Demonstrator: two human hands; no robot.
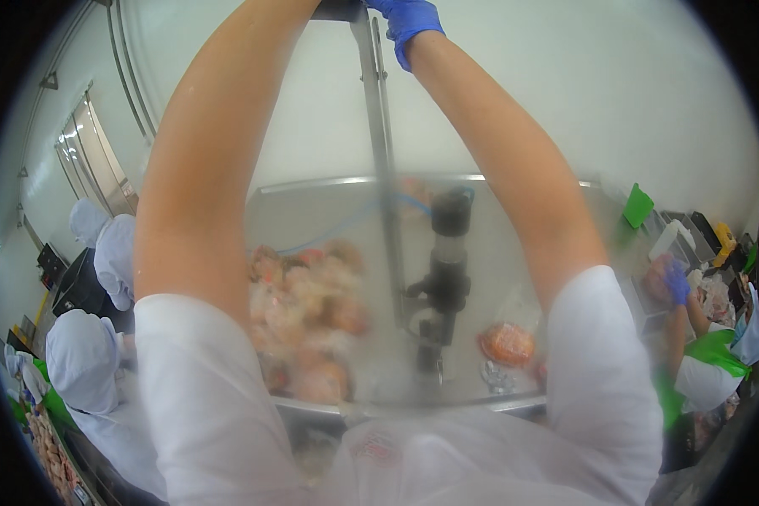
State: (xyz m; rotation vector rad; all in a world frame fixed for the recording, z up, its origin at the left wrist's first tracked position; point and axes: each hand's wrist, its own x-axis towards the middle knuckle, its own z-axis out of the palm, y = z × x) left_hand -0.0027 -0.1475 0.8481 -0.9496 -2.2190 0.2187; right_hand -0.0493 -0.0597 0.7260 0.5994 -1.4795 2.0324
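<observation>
Both my arms stretch up over a metal table (502,261). My right hand (409,29), in a blue glove, is at the top edge of the view beside the upper end of an upright metal bar (379,126); its fingers are cut off. My left forearm runs out past the top edge, so that hand is hidden. Joined to the bar is a black clamp-like machine (447,270) standing on the table. To its left lies a pile of pale and pinkish bagged meat pieces (312,312), blurred. To its right sits an orange-pink bagged piece (509,344) with clear, gathered plastic.
Thin blue tubing (333,232) crosses the table behind the pile. Co-workers in white hooded clothing (84,358) stand at left. At right, another person's blue-gloved hand (676,280) touches a bagged piece beside grey bins and a green scoop-like object (637,205). A white wall rises behind.
</observation>
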